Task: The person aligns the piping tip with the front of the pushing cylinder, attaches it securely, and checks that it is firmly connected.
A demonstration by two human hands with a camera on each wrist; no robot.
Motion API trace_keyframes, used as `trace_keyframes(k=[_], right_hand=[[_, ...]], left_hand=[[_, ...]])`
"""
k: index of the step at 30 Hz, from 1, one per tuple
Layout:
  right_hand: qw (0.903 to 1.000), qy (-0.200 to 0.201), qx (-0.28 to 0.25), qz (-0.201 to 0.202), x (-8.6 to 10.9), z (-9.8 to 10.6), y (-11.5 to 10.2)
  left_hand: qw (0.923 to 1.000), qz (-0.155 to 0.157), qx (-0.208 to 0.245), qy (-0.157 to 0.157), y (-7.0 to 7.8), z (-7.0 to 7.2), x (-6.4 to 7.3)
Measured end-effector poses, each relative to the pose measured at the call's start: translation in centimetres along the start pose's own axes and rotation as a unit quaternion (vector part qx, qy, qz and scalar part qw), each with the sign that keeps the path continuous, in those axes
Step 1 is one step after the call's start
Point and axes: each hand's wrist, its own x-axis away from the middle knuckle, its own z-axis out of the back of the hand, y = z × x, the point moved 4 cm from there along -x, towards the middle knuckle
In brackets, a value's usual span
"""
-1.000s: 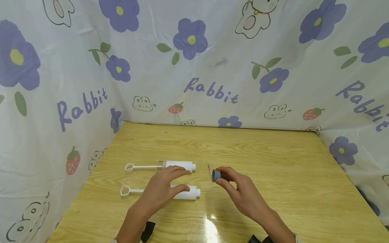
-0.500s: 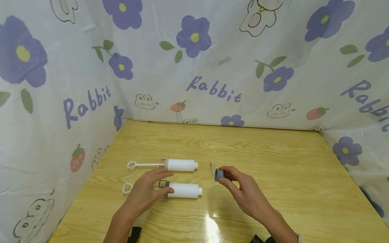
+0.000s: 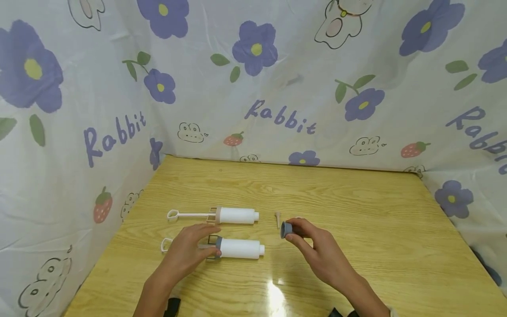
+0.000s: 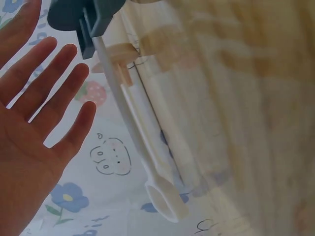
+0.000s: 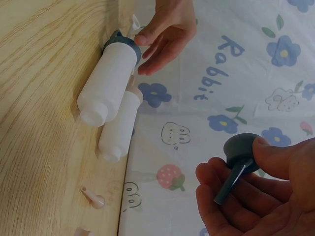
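In the head view, my right hand (image 3: 321, 246) pinches a dark blue-grey cup-shaped nozzle (image 3: 286, 229) above the table. Its thin spout shows in the right wrist view, where thumb and fingers hold the nozzle's cup (image 5: 241, 147). My left hand (image 3: 186, 247) has its fingers spread above the plunger end of a large white plastic syringe (image 3: 241, 248) with a blue-grey collar. Whether it touches the syringe is unclear. Behind lies a second white syringe (image 3: 237, 215) with a beige collar, its plunger pulled out. A small beige nozzle (image 3: 278, 219) lies left of my right hand.
The wood-grain table (image 3: 356, 198) is bounded by a printed cloth (image 3: 277, 88) at the back and sides. Another beige piece (image 5: 82, 232) is cut off at the right wrist view's bottom edge. Dark straps (image 3: 173, 307) show near the wrists.
My left hand has drawn back leftward from above the near syringe's barrel to its collar and plunger. My right hand keeps hold of the nozzle in nearly the same place.
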Motion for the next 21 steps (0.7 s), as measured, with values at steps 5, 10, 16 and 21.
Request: trace_keyframes(k=[5,10,16,21], right_hand=[[1.0000,-0.002,-0.001,-0.002,0.0,0.0,0.1],[1.0000,-0.002,0.001,-0.003,0.1,0.1,0.2],[1.0000,-0.008,0.000,-0.005,0.0,0.0,0.5],[0.9998,-0.019,0.001,0.010,0.1,-0.2,0.4]], left_hand=[[0.9995,0.023,-0.004,-0.020,-0.6,-0.5,0.1],[0.9983,0.038,-0.013,-0.043,-0.8,-0.7,0.1],[0.9959,0.049,-0.018,-0.073,-0.8,-1.0,0.1],[0.9947,0.055,-0.022,-0.084,-0.8,-1.1,0.4]])
